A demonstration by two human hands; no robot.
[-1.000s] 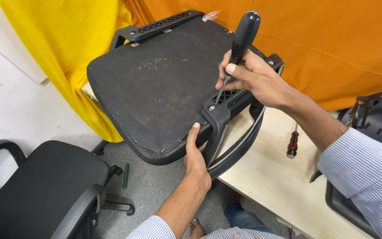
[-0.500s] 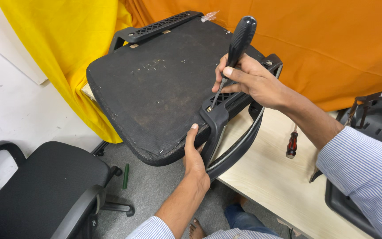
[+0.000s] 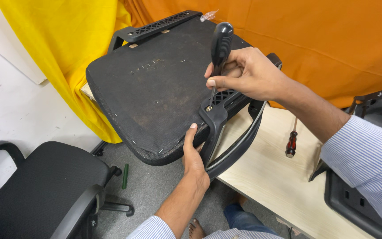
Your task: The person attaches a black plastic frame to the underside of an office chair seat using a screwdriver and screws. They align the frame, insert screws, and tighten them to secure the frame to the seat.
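Note:
An upside-down black chair seat (image 3: 155, 93) lies on a light wooden table (image 3: 270, 177), its underside facing up. My right hand (image 3: 244, 73) grips a black-handled screwdriver (image 3: 219, 48), held upright with its tip on a screw in the black armrest bracket (image 3: 215, 117). My left hand (image 3: 193, 152) holds the seat's near edge beside that bracket, thumb on top. The curved armrest (image 3: 239, 141) hangs over the table's edge.
A red-and-black screwdriver (image 3: 292, 142) lies on the table to the right. A black office chair (image 3: 36, 190) stands at lower left, another chair (image 3: 363, 194) at the right. Yellow (image 3: 63, 48) and orange cloth (image 3: 332, 44) hang behind. A green stick (image 3: 125, 176) lies on the grey floor.
My right hand has tilted the screwdriver more upright and shifted slightly left on the screw. My left hand stays on the seat edge.

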